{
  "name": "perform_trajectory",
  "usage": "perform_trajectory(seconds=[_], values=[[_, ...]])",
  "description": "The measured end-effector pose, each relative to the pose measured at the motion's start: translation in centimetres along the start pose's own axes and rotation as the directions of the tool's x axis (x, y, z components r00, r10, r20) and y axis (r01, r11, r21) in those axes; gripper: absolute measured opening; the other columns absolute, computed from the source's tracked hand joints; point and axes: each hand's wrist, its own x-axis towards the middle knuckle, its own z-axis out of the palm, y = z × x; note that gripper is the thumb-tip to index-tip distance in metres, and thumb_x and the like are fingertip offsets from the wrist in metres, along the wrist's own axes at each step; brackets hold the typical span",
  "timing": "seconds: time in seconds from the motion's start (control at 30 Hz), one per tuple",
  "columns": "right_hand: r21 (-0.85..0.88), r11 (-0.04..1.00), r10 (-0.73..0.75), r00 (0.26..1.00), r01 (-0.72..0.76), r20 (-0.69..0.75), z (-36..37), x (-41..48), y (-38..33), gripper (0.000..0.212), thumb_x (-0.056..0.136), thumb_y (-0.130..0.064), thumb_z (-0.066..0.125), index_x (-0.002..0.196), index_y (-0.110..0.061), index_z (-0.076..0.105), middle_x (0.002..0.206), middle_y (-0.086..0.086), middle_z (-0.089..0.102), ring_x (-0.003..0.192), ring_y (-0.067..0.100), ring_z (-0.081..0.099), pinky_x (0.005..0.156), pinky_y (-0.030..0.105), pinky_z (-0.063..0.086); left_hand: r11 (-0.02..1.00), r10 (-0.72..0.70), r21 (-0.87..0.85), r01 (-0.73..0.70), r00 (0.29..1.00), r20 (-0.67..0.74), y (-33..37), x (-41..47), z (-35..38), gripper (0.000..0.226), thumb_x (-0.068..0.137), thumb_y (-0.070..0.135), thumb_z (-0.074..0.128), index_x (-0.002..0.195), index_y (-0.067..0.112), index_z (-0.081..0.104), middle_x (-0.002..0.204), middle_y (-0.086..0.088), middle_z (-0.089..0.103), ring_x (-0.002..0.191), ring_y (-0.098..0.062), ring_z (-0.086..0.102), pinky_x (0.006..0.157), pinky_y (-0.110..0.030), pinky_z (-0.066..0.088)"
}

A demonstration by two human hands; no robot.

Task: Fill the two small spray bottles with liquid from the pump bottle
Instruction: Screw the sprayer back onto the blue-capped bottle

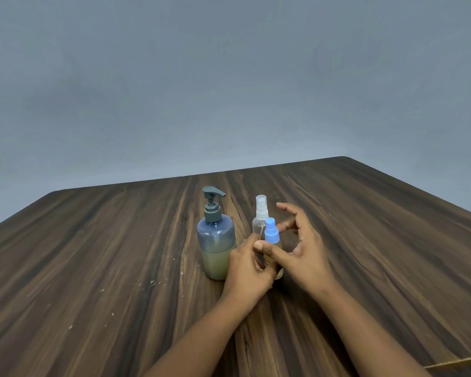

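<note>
Near the middle of the wooden counter (93, 254), seen from the head camera, both hands meet around the blue-capped spray bottle (271, 235). The left hand (249, 268) comes in from the near side, and its grip is wrapped around the bottle's body, thumb and fingers pinched against the clear wall just below the cap. The right hand (305, 248) sits just right of the bottle; its thumb lies across the bottle's front beside the left thumb, while its other fingers are spread and curled, apart from the bottle, so that grip is loose and not closed on anything I can make out. The bottle stands upright, its base hidden behind the hands; a yellowish tint shows low at its right side, though how full it is I cannot tell.

Just behind it, on the far side, stands the white-capped spray bottle (261, 213), upright, its clear body looking empty in the part that shows. To the left, just beside the left hand, the pump bottle (216, 240) stands upright with a grey pump head whose spout points right. Its lower part holds a pale yellow-green liquid; the upper part shows blue-grey above the liquid line.
</note>
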Motion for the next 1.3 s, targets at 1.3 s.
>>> perform_trajectory(seconds=[1.3], values=[[0.061, 0.997, 0.041, 0.999, -0.039, -0.025, -0.2, -0.2, -0.2, 0.059, 0.075, -0.016, 0.075, 0.123, -0.037, 0.050, 0.079, -0.011, 0.069, 0.088, 0.010, 0.065, 0.068, 0.024, 0.049, 0.991, -0.092, -0.084, 0.099, 0.992, 0.087, 1.2, -0.2, -0.3, 0.018, 0.076, -0.001, 0.062, 0.092, 0.006, 0.056, 0.050, -0.014, 0.056, 0.037, -0.017, 0.055, 0.036, -0.016, 0.038]])
